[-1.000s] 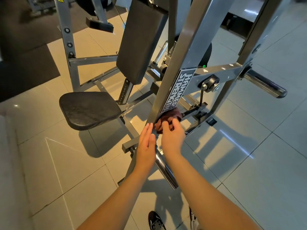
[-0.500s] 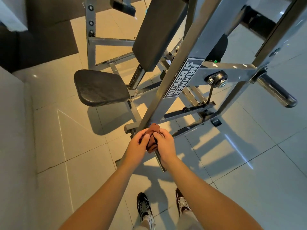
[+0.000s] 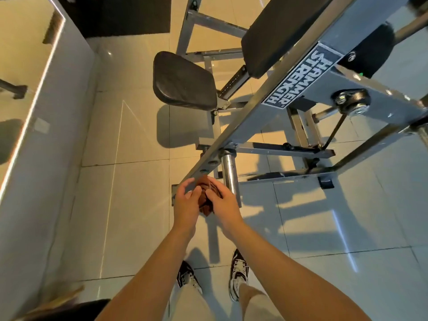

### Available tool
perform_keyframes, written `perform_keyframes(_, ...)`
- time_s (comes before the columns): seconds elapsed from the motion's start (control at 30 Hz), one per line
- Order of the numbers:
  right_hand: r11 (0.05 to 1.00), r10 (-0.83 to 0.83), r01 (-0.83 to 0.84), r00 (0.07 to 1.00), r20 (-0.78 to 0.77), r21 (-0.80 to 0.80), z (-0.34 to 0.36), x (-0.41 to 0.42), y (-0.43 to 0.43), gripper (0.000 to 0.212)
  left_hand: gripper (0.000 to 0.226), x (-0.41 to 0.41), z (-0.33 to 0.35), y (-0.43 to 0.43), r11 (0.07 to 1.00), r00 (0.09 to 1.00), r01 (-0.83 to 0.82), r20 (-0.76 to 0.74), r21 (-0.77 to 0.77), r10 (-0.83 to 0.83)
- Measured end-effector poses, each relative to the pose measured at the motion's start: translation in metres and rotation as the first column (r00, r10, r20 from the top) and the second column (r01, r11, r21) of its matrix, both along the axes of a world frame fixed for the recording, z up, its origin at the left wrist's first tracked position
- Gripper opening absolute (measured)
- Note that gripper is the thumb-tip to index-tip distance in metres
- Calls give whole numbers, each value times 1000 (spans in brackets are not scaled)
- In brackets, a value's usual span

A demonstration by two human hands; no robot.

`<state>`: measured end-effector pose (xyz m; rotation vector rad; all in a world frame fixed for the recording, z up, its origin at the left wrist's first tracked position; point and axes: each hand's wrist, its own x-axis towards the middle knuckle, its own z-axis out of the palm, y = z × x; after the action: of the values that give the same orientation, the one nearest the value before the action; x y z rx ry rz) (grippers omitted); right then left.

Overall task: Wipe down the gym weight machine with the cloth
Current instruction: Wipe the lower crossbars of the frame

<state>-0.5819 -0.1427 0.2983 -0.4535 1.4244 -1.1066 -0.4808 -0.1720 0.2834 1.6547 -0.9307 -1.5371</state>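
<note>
Left hand (image 3: 186, 202) and right hand (image 3: 223, 202) grip the bunched cloth (image 3: 205, 200) below the machine's bar (image 3: 246, 118); next, probably press and wipe.

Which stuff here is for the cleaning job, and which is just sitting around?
For the job: cloth, the left hand and right hand holding it, slanted metal bar, seat.
Just there: black mat, shoes.

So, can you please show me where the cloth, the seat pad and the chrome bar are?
cloth (image 3: 205, 206), head view, on its lower brown folds.
seat pad (image 3: 184, 82), head view, middle of the black cushion.
chrome bar (image 3: 229, 174), head view, middle of its shaft.
</note>
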Motion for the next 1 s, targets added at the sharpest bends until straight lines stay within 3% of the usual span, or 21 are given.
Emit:
perform_keyframes(0.23, 1000, 27, -27, 998, -64, 12, -30, 21, 1, 35, 33, 28, -24, 9, 998, 998, 68, -14, -2, -68)
perform_keyframes(0.4, 998, -47, 38, 976, -210, -46, -45, 34, -12, 27, 41, 54, -50, -2, 946, 952, 304, 66, -117, -298)
perform_keyframes(0.57, 998, -48, 42, 992, -116, -56, -67, 53, -34, 29, 54, 63, -68, -28, 906, 913, 389, -63, -168, -403)
perform_keyframes(0.73, 995, -63, 43, 972, -224, -90, -90, 43, -56, 29, 44, 61, -92, -61, 889, 922, 383, 45, -252, -384)
perform_keyframes(0.87, 980, -200, 183, 928, -315, -84, -129, 34, -83, 29, 41, 40, -121, -100, 845, 903, 412, 274, -341, -330)
perform_keyframes(1.0, 932, -363, 354, 904, -228, -78, -174, 25, -109, 26, 42, 6, -158, -134, 809, 900, 423, 295, -409, -321)
